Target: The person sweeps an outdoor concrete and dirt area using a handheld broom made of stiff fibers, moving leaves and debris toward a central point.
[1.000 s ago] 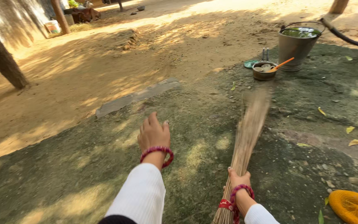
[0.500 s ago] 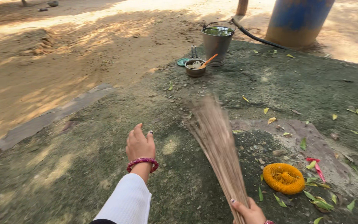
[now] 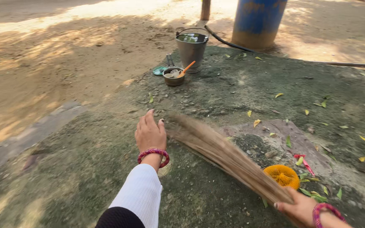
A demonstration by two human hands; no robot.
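Note:
My right hand [image 3: 303, 208] grips the bundled end of a straw broom [image 3: 220, 151] at the lower right; its bristles fan out to the left over the dark, mossy ground and end just right of my left hand. My left hand [image 3: 150, 133] hovers over the ground in the middle of the view, fingers loosely together, holding nothing, with red bangles on the wrist and a white sleeve behind it. A round orange mesh scrubber [image 3: 281, 175] lies on the ground just behind the broom, near my right hand.
A metal bucket [image 3: 191, 45] of water stands at the top centre beside a small bowl [image 3: 173, 77] with an orange-handled spoon. A blue drum [image 3: 256, 22] and black hose [image 3: 227, 42] are behind. Yellow and green leaves [image 3: 256, 123] litter the right. A stone slab [image 3: 26, 137] lies left.
The broom has swung leftward and lower, its bristles now reaching close to my left hand. The view has shifted right, so my right hand shows more fully.

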